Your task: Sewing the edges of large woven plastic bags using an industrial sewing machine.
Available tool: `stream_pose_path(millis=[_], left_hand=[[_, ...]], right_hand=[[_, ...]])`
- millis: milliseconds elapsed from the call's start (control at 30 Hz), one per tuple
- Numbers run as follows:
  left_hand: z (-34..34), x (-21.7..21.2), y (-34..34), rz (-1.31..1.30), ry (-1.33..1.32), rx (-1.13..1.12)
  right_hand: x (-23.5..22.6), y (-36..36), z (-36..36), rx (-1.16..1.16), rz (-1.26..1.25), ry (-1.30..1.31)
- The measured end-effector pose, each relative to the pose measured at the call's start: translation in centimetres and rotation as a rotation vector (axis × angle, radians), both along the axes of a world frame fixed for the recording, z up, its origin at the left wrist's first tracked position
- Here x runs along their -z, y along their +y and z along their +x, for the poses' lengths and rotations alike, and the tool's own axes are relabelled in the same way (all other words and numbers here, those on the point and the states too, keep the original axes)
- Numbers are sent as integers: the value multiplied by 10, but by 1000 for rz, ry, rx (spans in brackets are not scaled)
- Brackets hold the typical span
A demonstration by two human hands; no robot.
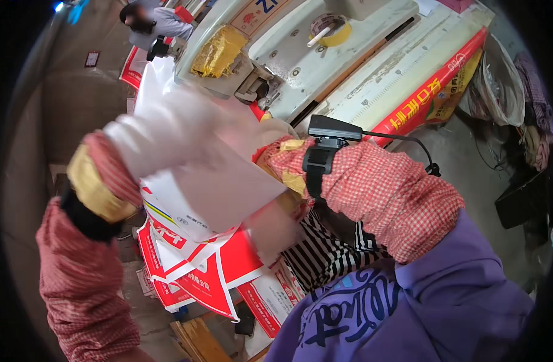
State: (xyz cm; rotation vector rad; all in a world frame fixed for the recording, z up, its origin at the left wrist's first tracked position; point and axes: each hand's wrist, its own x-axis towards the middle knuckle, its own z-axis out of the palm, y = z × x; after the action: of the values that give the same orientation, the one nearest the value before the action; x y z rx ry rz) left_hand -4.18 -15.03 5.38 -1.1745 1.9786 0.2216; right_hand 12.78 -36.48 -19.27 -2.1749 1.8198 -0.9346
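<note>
The white woven bag point(216, 187), smooth and slightly glossy with red and yellow print along its lower edge, is held up in front of the person, between both hands and just short of the near edge of the sewing machine point(300, 54). The left hand point(162, 130), in a pale glove and blurred, lies over the bag's upper left part; whether its fingers are closed around the edge I cannot tell. The right hand point(276, 226) pinches the bag's lower right corner. Both forearms wear red checked sleeves. Below the bag hangs a stack of more red-and-white bags point(198, 271), edges fanned and overlapping, leaving little open room downward. The machine's cream body is curved and scuffed; a roll of yellow tape point(329, 29) sits on top, well apart from the hands.
</note>
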Motion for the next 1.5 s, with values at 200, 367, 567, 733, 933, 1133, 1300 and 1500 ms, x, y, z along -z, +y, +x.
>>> stream_pose_path(millis=[200,367,567,733,933,1133,1300,1500], left_hand=[[70,-10,100,127,319,295],[20,75,155,74,361,394],[83,109,103,-217,89,92],[144,170,48,-729,263,-123],[233,196,-4,-981,607,-392],[217,97,138,-963,349,-158],[224,-20,262,-1417,293,187],[283,15,365,-1771,372,-46]], right_hand=[[40,164,0,175,153,-20],[84,219,-53,558,300,77],[-18,218,-115,-563,441,-196],[-42,217,-158,-555,709,-494],[-69,257,-125,-528,268,-268],[-43,248,-87,-679,-82,-119],[-46,221,-18,-492,-360,362],[-148,359,35,-1343,39,83]])
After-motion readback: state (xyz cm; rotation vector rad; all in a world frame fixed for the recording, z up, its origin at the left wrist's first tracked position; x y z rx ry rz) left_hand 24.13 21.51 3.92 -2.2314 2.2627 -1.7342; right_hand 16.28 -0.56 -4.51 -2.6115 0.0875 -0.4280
